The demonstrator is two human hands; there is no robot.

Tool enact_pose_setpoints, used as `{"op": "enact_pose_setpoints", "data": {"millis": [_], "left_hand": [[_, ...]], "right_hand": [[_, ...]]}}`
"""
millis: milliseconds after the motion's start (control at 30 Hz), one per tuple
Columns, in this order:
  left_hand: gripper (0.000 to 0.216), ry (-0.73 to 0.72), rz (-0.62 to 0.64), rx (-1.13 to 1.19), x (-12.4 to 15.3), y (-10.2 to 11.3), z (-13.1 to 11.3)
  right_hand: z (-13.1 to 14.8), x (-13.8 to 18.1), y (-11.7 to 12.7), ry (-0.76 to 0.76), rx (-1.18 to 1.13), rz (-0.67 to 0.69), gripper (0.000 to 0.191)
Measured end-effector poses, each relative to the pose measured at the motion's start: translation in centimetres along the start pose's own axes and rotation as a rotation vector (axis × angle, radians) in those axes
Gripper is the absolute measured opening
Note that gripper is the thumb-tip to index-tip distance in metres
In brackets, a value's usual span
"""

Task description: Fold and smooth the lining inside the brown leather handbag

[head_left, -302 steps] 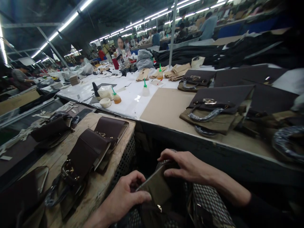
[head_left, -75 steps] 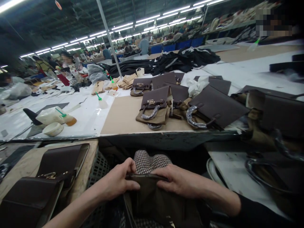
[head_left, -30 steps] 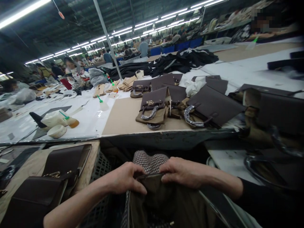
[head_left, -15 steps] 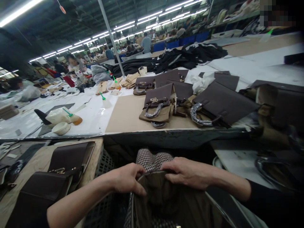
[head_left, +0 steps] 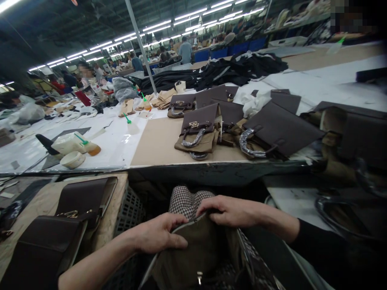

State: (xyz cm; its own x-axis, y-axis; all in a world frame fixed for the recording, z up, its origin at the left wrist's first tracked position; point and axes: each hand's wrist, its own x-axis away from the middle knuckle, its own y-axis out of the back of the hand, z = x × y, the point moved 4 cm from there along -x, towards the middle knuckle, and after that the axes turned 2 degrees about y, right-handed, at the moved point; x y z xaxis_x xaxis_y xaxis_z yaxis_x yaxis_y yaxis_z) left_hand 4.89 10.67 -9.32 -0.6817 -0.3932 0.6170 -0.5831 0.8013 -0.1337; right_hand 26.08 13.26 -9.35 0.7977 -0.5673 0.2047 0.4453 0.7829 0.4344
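Observation:
An olive-brown bag piece [head_left: 199,249], dark-edged with a pale rim, lies open in front of me at the lap. My left hand [head_left: 161,233] pinches its upper rim on the left, thumb on the inner side. My right hand [head_left: 226,211] is closed on the same rim a little to the right, fingers curled over the edge. A small shiny metal fitting shows low on the bag. Checkered fabric [head_left: 186,200] covers the lap just beyond the hands. The bag's lower part runs out of view.
Brown handbags [head_left: 196,129] with plastic-wrapped handles lie on the worktable [head_left: 154,141]. Glue bottles [head_left: 90,148] and a round tub [head_left: 72,160] stand at left. More brown bags [head_left: 45,241] rest on a side board, above a plastic crate [head_left: 130,209]. People work farther back.
Both hands have shifted slightly left with the bag's rim. The bag has turned and opened so that more of its inner face and the metal fitting show.

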Motion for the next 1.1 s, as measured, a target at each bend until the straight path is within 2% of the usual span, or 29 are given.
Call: {"op": "enact_pose_setpoints", "data": {"millis": [133, 267, 400, 600, 867, 1100], "left_hand": [[0.031, -0.028, -0.03, -0.006, 0.0, -0.1, 0.0], [0.027, -0.03, -0.06, -0.033, 0.1, -0.3, 0.0], [0.024, 0.002, -0.087, -0.035, 0.3, -0.7, -0.1], [0.022, -0.031, -0.094, -0.015, 0.1, -1.2, -0.3], [0.02, -0.013, -0.135, -0.062, 0.2, -1.7, -0.6], [0.026, -0.005, -0.141, -0.018, 0.3, -1.8, -0.4]], "right_hand": [[1.2, -0.3, 0.2, 0.18, 0.043, -0.115, 0.037], [2.4, -0.8, -0.1, 0.296, 0.129, -0.21, 0.015], [2.6, -1.0, -0.8, 0.32, 0.293, -0.249, 0.006], [3.0, -0.8, -1.6, 0.32, 0.468, -0.292, 0.009], [3.9, -0.8, -2.2, 0.303, 0.421, -0.336, 0.01], [3.6, -0.5, -2.3, 0.368, 0.388, -0.32, 0.01]]}}
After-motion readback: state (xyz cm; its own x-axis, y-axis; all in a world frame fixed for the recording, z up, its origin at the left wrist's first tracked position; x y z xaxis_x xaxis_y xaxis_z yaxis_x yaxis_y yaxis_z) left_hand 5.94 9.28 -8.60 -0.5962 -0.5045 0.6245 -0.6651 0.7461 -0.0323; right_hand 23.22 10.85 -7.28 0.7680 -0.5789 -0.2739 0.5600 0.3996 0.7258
